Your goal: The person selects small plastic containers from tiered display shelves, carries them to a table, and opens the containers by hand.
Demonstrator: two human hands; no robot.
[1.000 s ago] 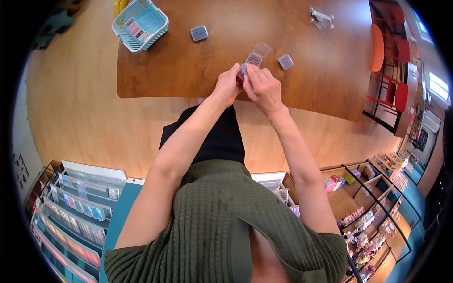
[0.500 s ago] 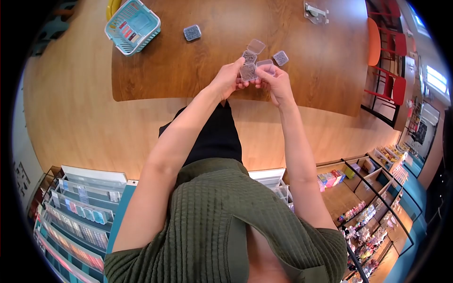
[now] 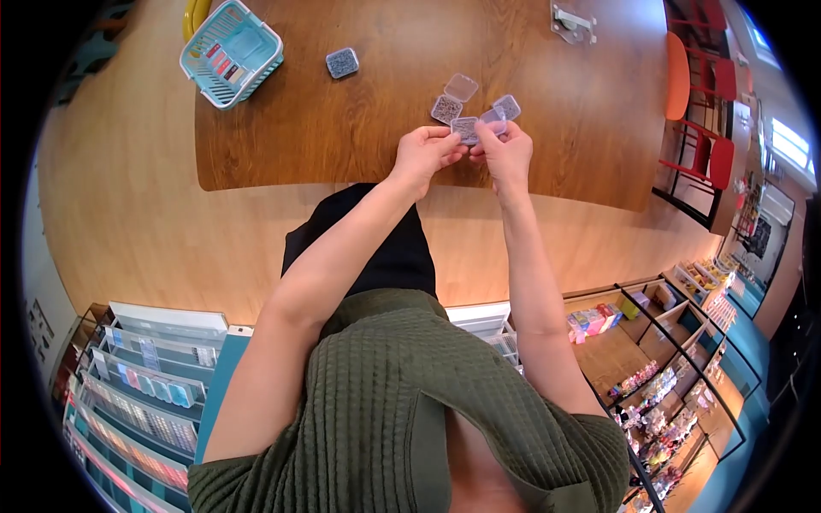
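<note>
Between my two hands is a small clear plastic box (image 3: 464,129) with its lid raised, filled with tiny greyish pieces too small to make out. My left hand (image 3: 424,156) pinches the box's left side. On its right, my right hand (image 3: 505,154) grips the box near the raised lid (image 3: 493,120). Just beyond, a second open clear box (image 3: 446,109) with brownish small pieces lies on the table, its lid (image 3: 462,87) folded back. A closed box (image 3: 507,106) rests behind my right fingers. Farther left on the wood lies another closed box (image 3: 342,62) with dark contents.
The brown wooden table (image 3: 282,141) carries a light-blue basket (image 3: 272,64) with packets inside at its left corner. A metal piece (image 3: 573,24) lies at the far right. Red chairs (image 3: 710,158) stand beyond the right edge. Display racks (image 3: 141,385) are behind me.
The held box has moved slightly right and away from the open box beside it, which now lies fully visible on the table. My left hand has shifted right along with it.
</note>
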